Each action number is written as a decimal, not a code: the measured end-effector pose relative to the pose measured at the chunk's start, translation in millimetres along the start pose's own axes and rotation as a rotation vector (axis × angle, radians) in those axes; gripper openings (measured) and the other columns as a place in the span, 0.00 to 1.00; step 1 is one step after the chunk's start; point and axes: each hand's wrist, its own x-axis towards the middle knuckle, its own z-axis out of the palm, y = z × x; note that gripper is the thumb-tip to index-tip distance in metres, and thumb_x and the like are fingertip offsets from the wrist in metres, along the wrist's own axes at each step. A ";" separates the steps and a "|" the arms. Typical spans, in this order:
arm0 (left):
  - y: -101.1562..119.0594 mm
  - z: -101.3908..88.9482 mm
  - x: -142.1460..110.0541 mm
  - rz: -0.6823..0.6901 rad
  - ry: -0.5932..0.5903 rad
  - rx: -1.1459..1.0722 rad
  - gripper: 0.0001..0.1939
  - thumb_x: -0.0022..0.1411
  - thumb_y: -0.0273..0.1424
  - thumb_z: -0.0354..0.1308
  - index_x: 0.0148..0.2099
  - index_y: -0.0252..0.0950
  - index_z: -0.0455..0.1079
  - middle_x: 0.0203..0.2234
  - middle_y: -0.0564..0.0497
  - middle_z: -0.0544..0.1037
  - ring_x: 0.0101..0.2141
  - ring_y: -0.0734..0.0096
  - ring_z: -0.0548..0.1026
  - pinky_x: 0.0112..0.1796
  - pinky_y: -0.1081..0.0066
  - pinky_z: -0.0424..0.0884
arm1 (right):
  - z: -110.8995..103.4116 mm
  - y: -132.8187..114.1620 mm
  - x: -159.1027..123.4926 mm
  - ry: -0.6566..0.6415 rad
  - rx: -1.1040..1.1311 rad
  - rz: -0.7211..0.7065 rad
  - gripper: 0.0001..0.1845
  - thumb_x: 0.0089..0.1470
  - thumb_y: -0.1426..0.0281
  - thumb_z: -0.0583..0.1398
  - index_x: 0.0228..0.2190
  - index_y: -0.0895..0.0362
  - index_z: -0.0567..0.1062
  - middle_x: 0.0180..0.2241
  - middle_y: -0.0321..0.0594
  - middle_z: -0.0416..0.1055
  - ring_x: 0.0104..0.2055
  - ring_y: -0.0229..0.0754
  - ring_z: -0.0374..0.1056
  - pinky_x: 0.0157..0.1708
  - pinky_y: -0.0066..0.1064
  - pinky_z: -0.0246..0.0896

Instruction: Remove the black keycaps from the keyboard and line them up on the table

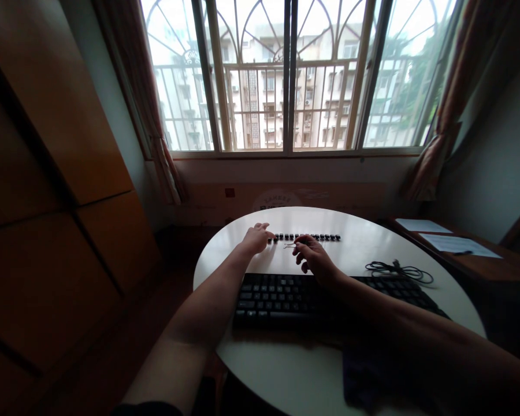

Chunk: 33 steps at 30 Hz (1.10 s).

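Observation:
A row of small black keycaps (325, 237) lies across the far half of the white round table. My left hand (256, 238) reaches to the row's left end, fingers stretched and apart, the fingertips at the leftmost keycaps. Whether they touch one is too small to tell. My right hand (312, 257) is closed in a pinch on a thin metal wire tool, which looks like a wire keycap puller (289, 246); its tip points left, just in front of the row. Nearer to me lies a black keyboard (277, 297), partly covered by my right forearm.
A coiled black cable (398, 270) lies behind the keyboard's right part. Dark cloth (364, 375) is at the near table edge. The white table (216, 254) has a curved rim. Papers (459, 245) and a dark item lie on a wooden surface at right.

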 end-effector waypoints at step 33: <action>-0.8 -1.9 0.0 -0.018 0.017 -0.062 0.25 0.61 0.22 0.53 0.55 0.52 0.74 0.63 0.51 0.63 0.59 0.56 0.63 0.55 0.60 0.64 | -0.4 -0.3 -0.8 0.003 -0.008 0.013 0.16 0.47 0.59 0.60 0.35 0.55 0.66 0.25 0.32 0.66 0.19 0.33 0.61 0.10 0.19 0.50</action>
